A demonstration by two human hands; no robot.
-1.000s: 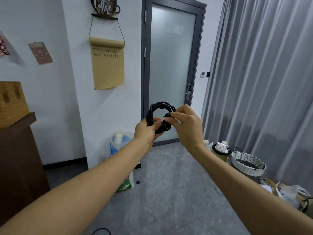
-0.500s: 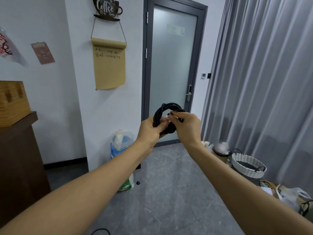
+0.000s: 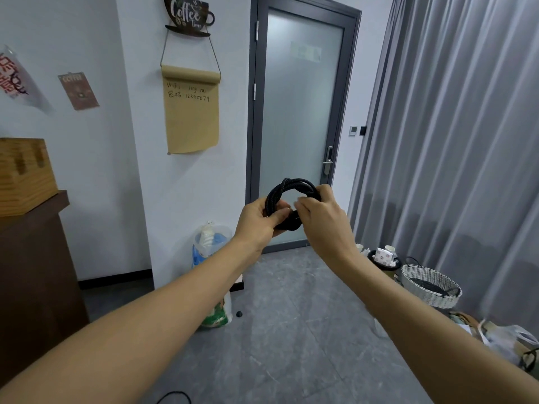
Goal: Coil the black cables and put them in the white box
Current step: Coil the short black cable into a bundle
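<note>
A black cable (image 3: 287,188), wound into a small coil, is held up in front of me before the glass door. My left hand (image 3: 258,221) grips the coil's left and lower side. My right hand (image 3: 323,217) pinches its right side, fingers closed over the strands, hiding the cable's end. A white woven basket (image 3: 428,284) with dark cable inside sits on the floor at the right. A loop of another black cable (image 3: 175,396) lies on the floor at the bottom edge.
A dark wooden cabinet (image 3: 32,269) with a wooden box on top stands at the left. A plastic bag with paper cups (image 3: 211,252) leans against the wall. A black bin (image 3: 383,258) and bags (image 3: 507,339) sit by the grey curtain at the right.
Both hands with the coil have shifted slightly right and down in view. My right hand's fingers have moved over the coil's right side, wrapping the cable end.
</note>
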